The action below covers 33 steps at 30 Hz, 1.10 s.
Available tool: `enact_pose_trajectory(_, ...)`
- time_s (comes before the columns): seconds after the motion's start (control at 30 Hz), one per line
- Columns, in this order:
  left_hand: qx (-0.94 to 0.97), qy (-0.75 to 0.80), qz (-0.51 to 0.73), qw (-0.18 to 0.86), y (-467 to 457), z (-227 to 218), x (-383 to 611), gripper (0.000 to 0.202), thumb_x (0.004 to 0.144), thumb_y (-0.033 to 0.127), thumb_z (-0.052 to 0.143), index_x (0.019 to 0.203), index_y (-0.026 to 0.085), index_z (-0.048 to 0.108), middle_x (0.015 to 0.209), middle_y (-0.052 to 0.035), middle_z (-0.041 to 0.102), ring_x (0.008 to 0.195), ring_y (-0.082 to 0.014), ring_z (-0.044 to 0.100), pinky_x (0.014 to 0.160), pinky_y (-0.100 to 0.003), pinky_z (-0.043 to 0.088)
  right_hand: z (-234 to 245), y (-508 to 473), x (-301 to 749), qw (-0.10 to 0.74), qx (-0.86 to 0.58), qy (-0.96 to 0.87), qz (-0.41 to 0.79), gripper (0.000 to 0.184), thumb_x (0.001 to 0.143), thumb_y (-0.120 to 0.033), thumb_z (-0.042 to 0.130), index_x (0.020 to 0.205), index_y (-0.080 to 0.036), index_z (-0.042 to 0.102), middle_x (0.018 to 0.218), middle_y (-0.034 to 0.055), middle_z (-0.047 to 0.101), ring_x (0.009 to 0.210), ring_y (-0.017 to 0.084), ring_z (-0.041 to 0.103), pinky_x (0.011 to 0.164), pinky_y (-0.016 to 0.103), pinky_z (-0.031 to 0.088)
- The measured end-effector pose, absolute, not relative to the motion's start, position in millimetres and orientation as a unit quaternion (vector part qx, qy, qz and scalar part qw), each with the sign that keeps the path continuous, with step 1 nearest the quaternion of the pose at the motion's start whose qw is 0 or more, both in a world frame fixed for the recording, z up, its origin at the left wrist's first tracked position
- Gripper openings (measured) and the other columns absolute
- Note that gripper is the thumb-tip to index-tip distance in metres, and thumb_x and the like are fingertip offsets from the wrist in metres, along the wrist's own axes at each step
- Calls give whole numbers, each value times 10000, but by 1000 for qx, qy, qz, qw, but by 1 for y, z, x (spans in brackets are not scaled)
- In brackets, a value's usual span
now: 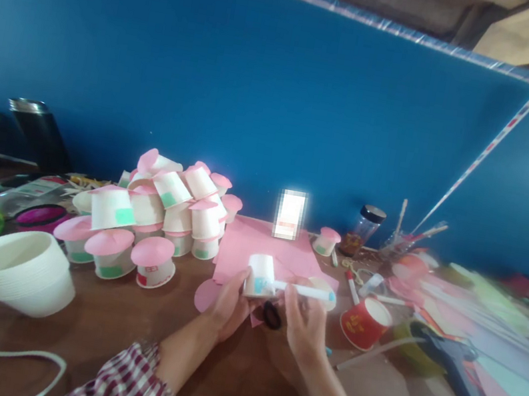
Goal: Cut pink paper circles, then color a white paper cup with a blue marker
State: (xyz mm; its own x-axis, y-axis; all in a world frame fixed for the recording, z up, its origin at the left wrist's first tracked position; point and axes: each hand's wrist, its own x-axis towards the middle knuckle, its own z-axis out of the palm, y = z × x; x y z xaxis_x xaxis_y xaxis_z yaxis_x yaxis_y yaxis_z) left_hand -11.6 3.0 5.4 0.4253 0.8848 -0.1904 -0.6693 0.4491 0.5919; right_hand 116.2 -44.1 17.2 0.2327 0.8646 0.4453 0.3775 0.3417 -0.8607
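My left hand [230,308] is closed around a small white paper cup [261,272] with a light blue mark low on its side. In my right hand [305,323] is a long white pen-shaped tube [312,292]. Its left tip points at the cup's side, by the blue mark; whether it touches cannot be made out. Pink paper sheets [250,239] lie just behind both hands. A pink paper disc [207,295] is beside my left hand, and the black handle of a tool [272,315], perhaps scissors, shows between the hands.
On the left, several white cups with pink discs [161,208] are piled up, near nested white bowls [22,269]. To the right stand a red paper cup [366,322], a glue gun [461,373] and a jar [363,228]. A blue wall [272,91] rises behind the table.
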Motion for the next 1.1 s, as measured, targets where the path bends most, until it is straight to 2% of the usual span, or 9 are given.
enact_pose_trajectory(0.23,224,217,481,819,7,-5,-13,355,860,355,463,1009,67,609,913,-131,675,913,-247,618,837,-354,473,18,-45,117,553,-535,-607,200,243,893,-305,485,720,-166,584,610,23,632,546,141,603,529,218,472)
enact_pose_trajectory(0.33,219,234,486,813,10,-7,-12,331,862,346,454,965,76,615,893,-122,671,885,-238,620,820,-352,477,20,-45,117,543,-535,-618,191,273,891,-306,486,675,-165,575,583,18,613,528,134,589,534,216,467)
enact_pose_trajectory(0.53,244,210,468,823,8,-5,-13,349,874,351,431,978,70,609,876,-123,662,842,-227,615,815,-352,469,20,-46,116,542,-545,-607,202,273,894,-315,480,695,-162,589,580,22,626,518,136,594,511,207,467)
enact_pose_trajectory(0.67,254,224,465,818,8,-5,-14,339,869,363,433,924,81,614,826,-110,655,777,-211,612,783,-338,476,20,-46,116,537,-541,-613,209,296,887,-319,494,654,-161,584,552,19,608,503,131,581,507,206,463)
enact_pose_trajectory(0.8,245,243,471,812,6,-4,-13,308,857,355,458,920,94,607,831,-107,653,797,-213,613,777,-324,478,20,-46,116,543,-536,-610,212,302,895,-337,485,677,-157,592,568,25,611,522,136,588,526,213,470)
enact_pose_trajectory(0.97,244,256,476,805,6,-2,-14,291,839,367,479,869,103,598,760,-89,637,733,-204,606,764,-333,478,21,-46,116,531,-540,-616,217,359,892,-393,479,651,-151,593,549,31,601,511,143,579,503,220,465)
enact_pose_trajectory(1.1,251,258,474,804,7,-3,-14,294,829,373,493,903,107,590,779,-88,633,764,-210,606,762,-332,473,19,-46,115,538,-539,-604,234,337,895,-391,477,687,-154,596,586,43,622,528,150,585,512,229,468)
